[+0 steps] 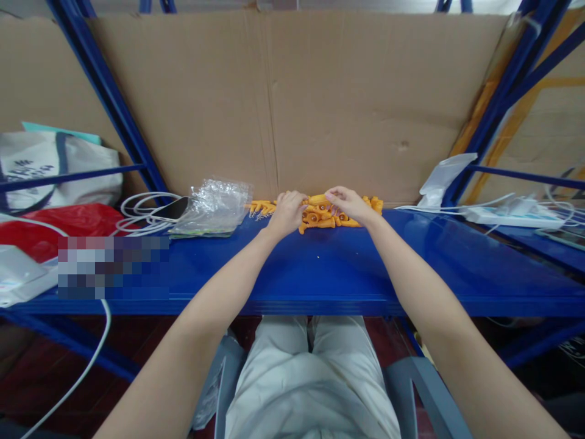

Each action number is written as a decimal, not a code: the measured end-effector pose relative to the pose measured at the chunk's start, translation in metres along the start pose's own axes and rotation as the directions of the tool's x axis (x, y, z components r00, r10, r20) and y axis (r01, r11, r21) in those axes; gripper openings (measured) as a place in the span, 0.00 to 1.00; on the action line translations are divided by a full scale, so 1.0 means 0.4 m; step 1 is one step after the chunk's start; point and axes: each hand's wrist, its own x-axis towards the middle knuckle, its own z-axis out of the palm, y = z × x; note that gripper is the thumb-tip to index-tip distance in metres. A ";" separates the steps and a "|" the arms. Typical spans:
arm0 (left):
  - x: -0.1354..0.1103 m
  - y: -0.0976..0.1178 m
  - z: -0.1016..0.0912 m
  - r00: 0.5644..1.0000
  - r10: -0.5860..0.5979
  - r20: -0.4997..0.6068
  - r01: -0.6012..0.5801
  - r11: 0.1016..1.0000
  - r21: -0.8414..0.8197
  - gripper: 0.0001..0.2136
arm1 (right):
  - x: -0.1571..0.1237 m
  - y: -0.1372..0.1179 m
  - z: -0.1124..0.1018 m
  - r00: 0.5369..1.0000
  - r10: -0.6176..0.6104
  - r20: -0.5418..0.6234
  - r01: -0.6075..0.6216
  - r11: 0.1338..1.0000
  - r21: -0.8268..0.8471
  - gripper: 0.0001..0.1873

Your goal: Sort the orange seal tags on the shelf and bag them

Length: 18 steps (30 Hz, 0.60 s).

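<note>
Both of my hands are over a heap of small orange plastic pieces [325, 223] at the back of the blue table. Between them is one longer orange piece [317, 199], lying crosswise. My left hand [289, 212] is closed at its left end, with the fingers curled. At its right end, my right hand [347, 203] pinches it between thumb and fingers. Just left of my left hand lie more orange pieces [261, 208] with small metal chains or rings. The exact kind of the orange pieces is too small to make out.
Clear plastic bags [214, 204] and a dark phone [171, 209] lie to the left, beside coiled white cable [137, 210]. A red bag [68, 221] is farther left. To the right is a white power strip [512, 216]. A cardboard sheet [292, 103] stands behind, between blue posts.
</note>
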 end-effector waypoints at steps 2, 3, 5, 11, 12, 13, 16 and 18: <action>-0.002 0.004 -0.003 1.000 0.001 0.010 -0.002 1.000 0.026 0.14 | -0.003 -0.003 -0.004 1.000 -0.008 -0.001 0.008 0.999 0.033 0.19; -0.003 0.006 -0.004 1.000 0.000 0.016 -0.001 0.999 0.038 0.14 | -0.005 -0.006 -0.006 1.000 -0.014 0.002 0.014 0.999 0.049 0.19; -0.004 0.012 -0.007 1.000 -0.004 0.029 0.002 0.998 0.055 0.15 | -0.008 -0.011 -0.007 1.000 -0.023 0.014 0.022 0.997 0.074 0.18; -0.005 0.019 -0.003 0.996 -0.006 0.094 -0.001 0.997 0.072 0.15 | -0.012 -0.013 -0.007 0.999 0.035 0.019 -0.036 0.997 0.075 0.10; -0.005 0.018 -0.002 0.994 -0.004 0.107 -0.004 0.997 0.078 0.14 | -0.013 -0.012 -0.007 0.998 0.051 0.022 -0.052 0.996 0.075 0.10; -0.005 0.017 -0.002 0.993 0.000 0.117 -0.010 0.996 0.085 0.14 | -0.014 -0.011 -0.007 0.998 0.063 0.029 -0.065 0.995 0.076 0.10; -0.007 0.013 -0.005 0.991 0.016 0.133 -0.030 0.995 0.098 0.14 | -0.016 -0.011 -0.008 0.996 0.075 0.055 -0.079 0.994 0.074 0.13; -0.007 0.014 -0.008 0.989 0.023 0.145 -0.038 0.994 0.105 0.14 | -0.016 -0.010 -0.007 0.995 0.084 0.051 -0.087 0.994 0.065 0.15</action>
